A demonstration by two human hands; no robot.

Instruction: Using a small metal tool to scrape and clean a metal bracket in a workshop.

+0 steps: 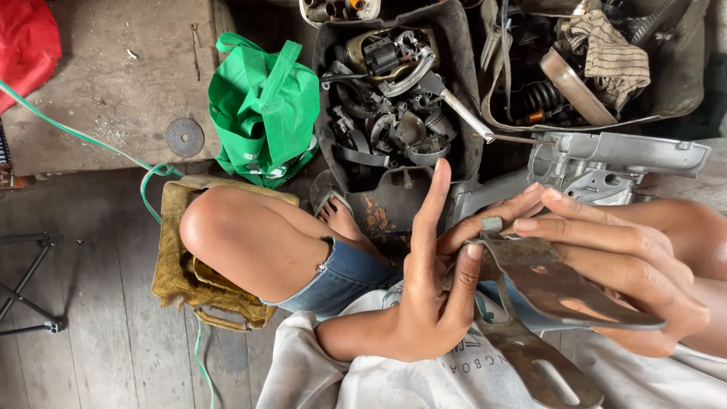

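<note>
My left hand (433, 291) and my right hand (617, 261) together hold a flat, rusty grey metal bracket (539, 276) in front of my lap. The left index finger sticks straight up while the other left fingers curl around the bracket's near end. Fingers of my right hand lie along the bracket's top edge, with the thumb under it. A second slotted metal arm (539, 367) of the same piece hangs down toward my white shirt (424, 382).
My bare knee (227, 231) rests over a dirty yellow jerrycan (178, 291). A green cloth bag (265, 106) lies beyond it. A black tub (394, 106) holds several engine parts. A silver metal casing (606, 163) sits at right, a green hose (91, 140) at left.
</note>
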